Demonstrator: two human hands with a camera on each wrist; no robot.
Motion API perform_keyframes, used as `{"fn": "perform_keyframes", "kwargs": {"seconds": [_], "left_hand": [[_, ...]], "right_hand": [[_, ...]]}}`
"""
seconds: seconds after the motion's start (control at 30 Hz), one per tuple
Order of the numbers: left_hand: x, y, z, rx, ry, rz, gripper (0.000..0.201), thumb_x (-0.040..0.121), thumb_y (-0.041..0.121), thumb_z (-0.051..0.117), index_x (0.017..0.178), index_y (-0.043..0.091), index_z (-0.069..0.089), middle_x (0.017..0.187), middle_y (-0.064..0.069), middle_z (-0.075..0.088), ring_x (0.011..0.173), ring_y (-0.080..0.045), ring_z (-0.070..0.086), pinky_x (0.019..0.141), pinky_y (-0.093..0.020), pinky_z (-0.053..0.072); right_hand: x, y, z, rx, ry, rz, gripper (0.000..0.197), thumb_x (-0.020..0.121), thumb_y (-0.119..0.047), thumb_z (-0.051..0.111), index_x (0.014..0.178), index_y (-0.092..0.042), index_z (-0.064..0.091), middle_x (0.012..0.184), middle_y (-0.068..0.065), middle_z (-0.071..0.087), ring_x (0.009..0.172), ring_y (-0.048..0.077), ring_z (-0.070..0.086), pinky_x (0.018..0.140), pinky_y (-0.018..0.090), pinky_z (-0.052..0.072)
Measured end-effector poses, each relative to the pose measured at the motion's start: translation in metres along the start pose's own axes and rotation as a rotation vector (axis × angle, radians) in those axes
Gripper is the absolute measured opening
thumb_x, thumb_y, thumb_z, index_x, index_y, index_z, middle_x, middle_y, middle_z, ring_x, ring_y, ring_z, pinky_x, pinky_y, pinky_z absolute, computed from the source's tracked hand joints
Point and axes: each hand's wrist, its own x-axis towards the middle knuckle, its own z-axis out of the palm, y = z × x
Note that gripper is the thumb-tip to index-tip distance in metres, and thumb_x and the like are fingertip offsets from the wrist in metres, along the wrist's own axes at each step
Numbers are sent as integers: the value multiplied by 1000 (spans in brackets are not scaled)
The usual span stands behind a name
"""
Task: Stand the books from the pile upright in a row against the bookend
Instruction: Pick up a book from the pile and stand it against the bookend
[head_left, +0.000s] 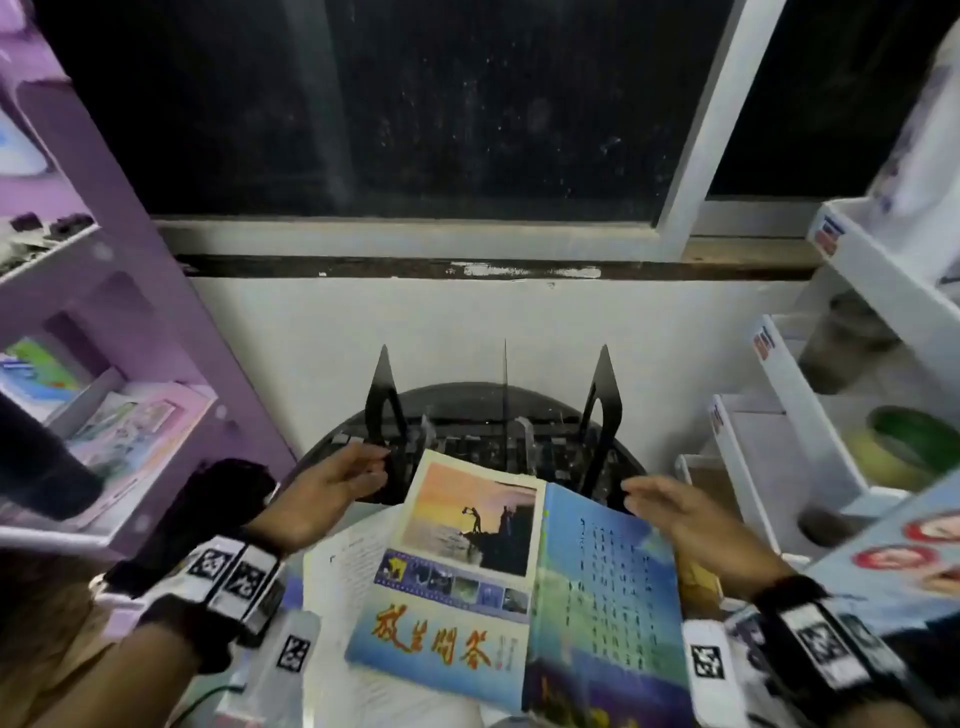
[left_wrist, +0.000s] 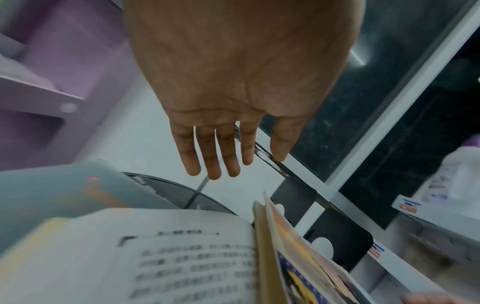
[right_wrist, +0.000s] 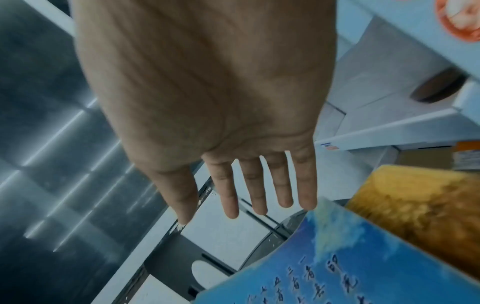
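A pile of books lies at the front of the round black table (head_left: 332, 447). On top are a sunset-cover book (head_left: 460, 551) and a blue book (head_left: 602, 597), over an open book with white pages (head_left: 340, 566). Behind them a black bookend rack (head_left: 385, 400) stands with three upright dividers and nothing between them. My left hand (head_left: 363, 470) reaches to the left divider with straight fingers and holds nothing. My right hand (head_left: 649, 496) hovers flat beside the right divider (head_left: 602, 400). In the wrist views the left hand (left_wrist: 246, 163) and the right hand (right_wrist: 228, 211) both show spread fingers above the books (left_wrist: 155, 257) (right_wrist: 324, 267).
A purple shelf unit (head_left: 171, 312) with books stands close on the left. A white tiered rack (head_left: 779, 395) with a green tape roll (head_left: 914, 441) is on the right. Behind the table are a white wall and a dark window (head_left: 415, 104). A yellow book (right_wrist: 420, 216) lies under the blue one.
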Motion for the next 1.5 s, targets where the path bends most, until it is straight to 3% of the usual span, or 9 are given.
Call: {"fn": "perform_keyframes", "kwargs": {"seconds": [0.17,0.3,0.37,0.57,0.8,0.97,1.13,1.33,1.5], "left_hand": [[30,15,27,314,-167,3,25,95,35,54,118,27,53,113,7,61,103,-12,58,89,-27,45],[45,7,38,354,-215,-32,36,85,49,61,114,30,52,110,4,64,100,-14,61,95,-35,46],[49,2,40,316,-216,-29,33,86,40,66,114,25,54,110,-3,67,101,-20,64,96,-38,49],[46,3,44,369,-132,130,26,90,16,63,114,11,52,90,-2,62,60,-1,61,48,-13,45],[25,23,41,450,-37,307,29,90,18,62,117,16,51,105,-8,61,85,-22,65,68,-32,58],[-5,41,40,404,46,414,25,92,17,59,113,21,46,110,-10,59,96,-33,66,78,-52,57],[-34,54,39,222,77,498,23,95,13,54,112,21,41,110,-10,61,94,-32,67,77,-58,55],[-64,57,43,-49,74,583,27,94,-1,49,94,26,44,97,-8,58,91,-27,61,83,-51,51],[-84,59,50,-181,58,659,25,95,-3,45,99,21,42,90,-6,62,76,-20,67,62,-33,60]], "right_hand": [[32,3,17,-166,-107,-9,35,93,-41,58,126,-29,56,126,-11,58,115,7,53,99,26,39],[45,4,24,-275,-177,-32,26,91,-50,57,113,-38,56,115,-14,62,91,2,59,71,21,44],[48,2,26,-327,-203,-51,23,90,-51,57,108,-35,59,106,-11,67,81,3,62,63,21,43],[48,-3,29,-452,-237,-88,31,90,-52,56,107,-27,62,99,-9,69,81,6,65,62,20,44],[37,-15,28,-456,-176,-191,54,83,-67,49,97,-15,56,74,-8,52,59,8,45,55,22,35],[13,-28,30,-398,-61,-297,57,85,-69,43,97,-14,52,83,-1,56,65,7,53,60,22,38],[-2,-36,33,-356,38,-427,101,57,-96,44,112,-11,49,114,18,59,103,35,61,90,51,51],[-30,-51,38,-306,192,-525,101,52,-98,44,111,-16,47,117,5,56,109,25,56,95,49,46],[-51,-61,44,-273,284,-601,72,79,-75,47,110,-10,44,112,3,48,111,23,50,96,44,42]]}}
